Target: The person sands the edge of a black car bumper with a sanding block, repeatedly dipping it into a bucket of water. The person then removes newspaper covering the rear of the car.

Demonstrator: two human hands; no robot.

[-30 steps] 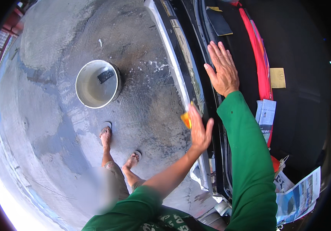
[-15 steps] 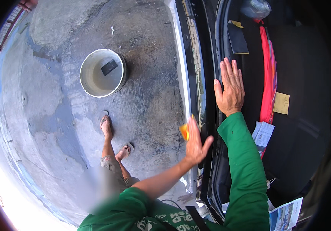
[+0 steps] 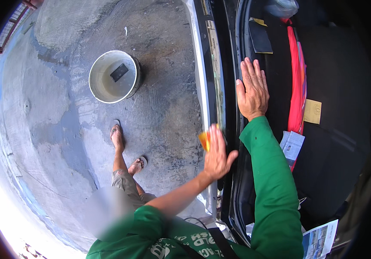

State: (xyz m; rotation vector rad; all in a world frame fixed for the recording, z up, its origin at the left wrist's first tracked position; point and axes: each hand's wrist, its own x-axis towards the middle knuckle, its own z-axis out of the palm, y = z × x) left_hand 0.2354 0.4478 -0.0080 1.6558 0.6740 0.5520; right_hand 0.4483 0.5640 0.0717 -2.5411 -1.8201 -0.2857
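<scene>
My left hand [image 3: 217, 158] lies along the edge of a dark car panel [image 3: 215, 88] with a pale, patchy strip. Its fingers are stretched out over a yellow-orange piece [image 3: 204, 140], which pokes out at their left side; the thumb stands away. What kind of piece it is, I cannot make out, as the fingers cover most of it. Farther up and to the right, my right hand [image 3: 253, 95] rests flat with fingers extended, nothing in it. It lies by the black rubber seal [image 3: 240, 47] that borders the car's dark interior.
A bucket [image 3: 95, 80] of cloudy water with a dark rectangular piece [image 3: 119, 72] in it stands on the wet concrete floor [image 3: 164, 56]. Inside the car lie a red folded umbrella [image 3: 295, 82], papers [image 3: 293, 146] and a yellow card [image 3: 312, 112]. A person's legs [image 3: 120, 162] show at left.
The whole view has shifted a little, so the bucket and car appear slightly higher and farther left. Both hands keep nearly the same places on the car; the left fingers are slightly blurred.
</scene>
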